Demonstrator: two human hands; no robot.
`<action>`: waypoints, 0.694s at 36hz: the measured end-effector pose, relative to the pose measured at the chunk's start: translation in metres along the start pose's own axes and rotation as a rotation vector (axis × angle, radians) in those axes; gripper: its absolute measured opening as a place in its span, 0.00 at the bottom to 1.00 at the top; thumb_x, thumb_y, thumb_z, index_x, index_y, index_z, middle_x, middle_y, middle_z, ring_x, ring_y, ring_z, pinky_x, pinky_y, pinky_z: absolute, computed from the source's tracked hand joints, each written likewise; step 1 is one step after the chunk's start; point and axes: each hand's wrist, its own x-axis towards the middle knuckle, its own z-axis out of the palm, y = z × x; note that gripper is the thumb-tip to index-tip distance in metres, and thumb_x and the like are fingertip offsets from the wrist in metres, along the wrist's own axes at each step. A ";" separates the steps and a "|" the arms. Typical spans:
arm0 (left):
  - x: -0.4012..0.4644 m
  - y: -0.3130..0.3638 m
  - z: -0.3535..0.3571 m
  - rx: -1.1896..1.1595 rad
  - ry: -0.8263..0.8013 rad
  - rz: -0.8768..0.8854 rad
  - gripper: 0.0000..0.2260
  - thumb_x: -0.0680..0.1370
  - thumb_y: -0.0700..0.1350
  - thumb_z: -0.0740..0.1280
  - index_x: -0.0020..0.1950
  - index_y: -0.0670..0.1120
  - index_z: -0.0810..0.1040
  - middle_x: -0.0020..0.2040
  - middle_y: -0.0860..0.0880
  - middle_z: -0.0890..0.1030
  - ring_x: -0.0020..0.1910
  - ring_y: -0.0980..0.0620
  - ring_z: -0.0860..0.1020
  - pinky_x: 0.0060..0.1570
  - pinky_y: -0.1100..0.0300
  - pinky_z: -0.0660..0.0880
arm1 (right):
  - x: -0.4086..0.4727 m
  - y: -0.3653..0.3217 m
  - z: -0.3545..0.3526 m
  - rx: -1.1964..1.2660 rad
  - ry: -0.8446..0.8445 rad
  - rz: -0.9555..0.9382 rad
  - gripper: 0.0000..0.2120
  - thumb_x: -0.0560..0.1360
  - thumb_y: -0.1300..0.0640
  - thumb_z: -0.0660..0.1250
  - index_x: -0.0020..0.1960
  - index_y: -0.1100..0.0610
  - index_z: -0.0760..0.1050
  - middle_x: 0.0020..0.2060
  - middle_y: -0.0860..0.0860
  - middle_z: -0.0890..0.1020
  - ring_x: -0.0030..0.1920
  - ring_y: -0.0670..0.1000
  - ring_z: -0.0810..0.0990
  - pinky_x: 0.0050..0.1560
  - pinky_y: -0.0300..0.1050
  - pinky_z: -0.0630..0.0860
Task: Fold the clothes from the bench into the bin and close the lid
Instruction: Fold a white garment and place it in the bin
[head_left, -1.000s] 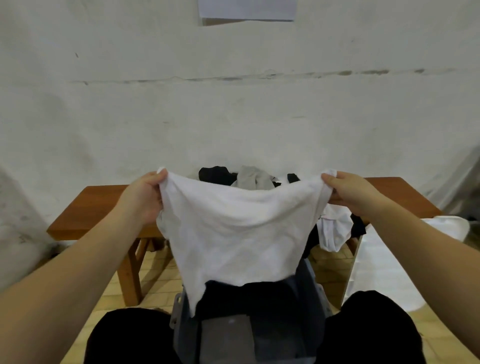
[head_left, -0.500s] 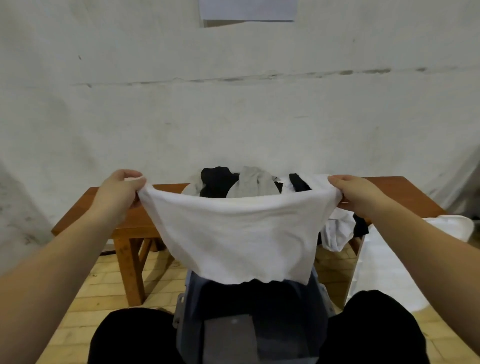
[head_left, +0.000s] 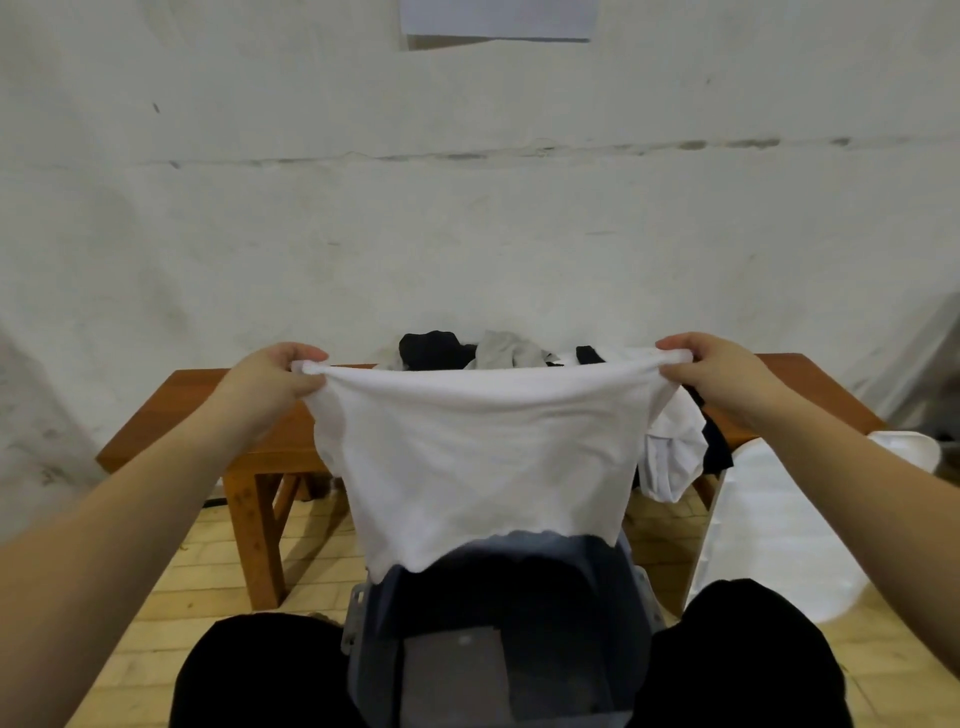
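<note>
Where the white garment (head_left: 483, 457) hangs stretched, hides the middle of the wooden bench (head_left: 208, 415) and most of the clothes pile (head_left: 498, 351): only black and grey crumpled tops, plus a white piece drooping off the front edge. Pinched at its top corners by left hand (head_left: 270, 384) and right hand (head_left: 711, 374), fingers curled over bunched cloth. Soft, slightly wrinkled, ragged lower hem over the grey plastic bin (head_left: 498, 623), dark inside, cut off below. White lid (head_left: 779, 525) beside it, partly out of view.

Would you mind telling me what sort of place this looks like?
Probably a plain indoor utility or laundry corner: a bare whitewashed wall, a wooden bench with a pile of clothes, and a tiled floor.
</note>
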 end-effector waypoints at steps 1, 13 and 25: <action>0.001 0.000 0.001 0.058 0.053 0.022 0.11 0.81 0.45 0.65 0.63 0.49 0.76 0.55 0.49 0.76 0.54 0.48 0.73 0.55 0.53 0.71 | 0.000 0.000 0.000 -0.041 0.030 -0.025 0.12 0.78 0.55 0.65 0.61 0.47 0.76 0.53 0.46 0.78 0.53 0.50 0.77 0.47 0.44 0.73; 0.017 -0.005 -0.012 0.022 0.113 0.090 0.10 0.82 0.52 0.62 0.52 0.46 0.77 0.49 0.48 0.78 0.48 0.47 0.76 0.47 0.53 0.71 | -0.003 0.009 -0.011 0.120 0.078 0.008 0.11 0.80 0.49 0.63 0.51 0.53 0.81 0.45 0.57 0.81 0.42 0.53 0.77 0.45 0.52 0.75; 0.031 0.006 0.001 -0.996 0.046 -0.015 0.14 0.83 0.46 0.63 0.63 0.38 0.74 0.51 0.45 0.79 0.50 0.48 0.79 0.47 0.57 0.79 | 0.006 -0.032 0.003 1.311 -0.114 0.053 0.32 0.72 0.49 0.74 0.70 0.63 0.70 0.65 0.59 0.79 0.65 0.57 0.78 0.72 0.55 0.67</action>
